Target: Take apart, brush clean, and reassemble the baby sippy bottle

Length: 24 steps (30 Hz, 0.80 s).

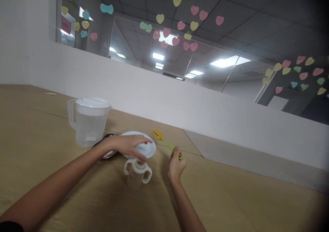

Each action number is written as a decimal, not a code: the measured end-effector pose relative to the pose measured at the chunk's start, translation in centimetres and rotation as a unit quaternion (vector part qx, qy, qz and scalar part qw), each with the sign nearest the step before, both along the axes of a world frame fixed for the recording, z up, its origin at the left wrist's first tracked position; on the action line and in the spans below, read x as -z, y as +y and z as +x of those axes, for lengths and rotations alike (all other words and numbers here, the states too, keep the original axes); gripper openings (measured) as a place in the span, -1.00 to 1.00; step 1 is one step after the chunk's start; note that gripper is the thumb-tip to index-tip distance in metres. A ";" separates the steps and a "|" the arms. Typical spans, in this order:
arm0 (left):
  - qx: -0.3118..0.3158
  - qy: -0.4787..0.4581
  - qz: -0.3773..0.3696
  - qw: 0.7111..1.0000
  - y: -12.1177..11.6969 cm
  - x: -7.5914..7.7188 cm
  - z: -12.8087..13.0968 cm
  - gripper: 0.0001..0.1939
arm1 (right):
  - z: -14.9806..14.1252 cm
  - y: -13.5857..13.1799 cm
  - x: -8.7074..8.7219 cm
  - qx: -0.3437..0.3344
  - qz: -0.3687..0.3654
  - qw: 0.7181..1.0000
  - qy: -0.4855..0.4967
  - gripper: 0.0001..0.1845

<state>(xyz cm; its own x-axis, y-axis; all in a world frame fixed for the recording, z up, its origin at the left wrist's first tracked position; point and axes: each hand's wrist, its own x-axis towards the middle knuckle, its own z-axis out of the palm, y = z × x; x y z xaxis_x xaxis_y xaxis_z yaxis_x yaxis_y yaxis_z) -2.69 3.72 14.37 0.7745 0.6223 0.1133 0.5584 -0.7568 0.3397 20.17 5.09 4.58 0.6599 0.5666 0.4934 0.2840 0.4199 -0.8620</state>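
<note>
My right hand point(177, 164) grips the green handle of a bottle brush point(168, 145), whose yellow sponge head points up and away to the left. My left hand point(132, 145) hovers with fingers spread just above a baby bottle point(135, 178). The bottle is clear, stands upright without a cap and has two white side handles. Whether my left fingers touch its mouth I cannot tell. Behind that hand lies a white plate point(151, 149), partly covered by it. A dark-rimmed metal dish point(109, 155) is half hidden under my left wrist.
A clear plastic pitcher point(90, 124) with a white lid stands at the back left of the wooden table point(33, 149). A low white wall point(144, 91) borders the table's far side, with a window above it bearing heart-shaped notes.
</note>
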 end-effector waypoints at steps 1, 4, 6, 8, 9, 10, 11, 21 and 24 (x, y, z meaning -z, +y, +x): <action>-0.040 -0.019 0.034 0.998 0.5 -0.1 -0.5 -0.38 | 0.1 0.1 0.1 0.009 0.004 1.000 0.000 -0.54; -0.202 0.031 0.142 0.969 2.4 0.2 -1.9 -0.55 | 0.2 0.4 0.3 0.017 -0.003 1.000 -0.002 -0.55; -0.293 0.113 0.151 0.937 3.6 1.0 -2.6 -0.61 | 0.3 0.4 0.4 -0.003 -0.025 1.000 -0.012 -0.51; -0.332 0.166 0.114 0.922 4.5 1.8 -3.0 -0.66 | 0.5 0.5 0.4 -0.030 -0.058 0.997 -0.044 -0.48; -0.337 0.178 0.093 0.920 4.8 2.2 -3.2 -0.67 | 0.7 0.5 0.4 -0.040 -0.080 0.993 -0.072 -0.47; -0.338 0.185 0.078 0.919 5.0 2.5 -3.3 -0.69 | 0.8 0.5 0.4 -0.044 -0.105 0.988 -0.107 -0.47; -0.341 0.192 0.065 0.918 5.2 2.8 -3.3 -0.70 | 0.9 0.5 0.5 -0.041 -0.132 0.979 -0.147 -0.49; -0.316 0.223 0.004 0.922 5.6 3.2 -3.0 -0.66 | 0.3 -0.1 0.3 0.014 -0.359 0.832 -0.423 -0.66; -0.314 0.215 0.006 0.925 5.7 3.1 -3.2 -0.69 | 0.2 -0.1 0.4 0.006 -0.389 0.803 -0.451 -0.69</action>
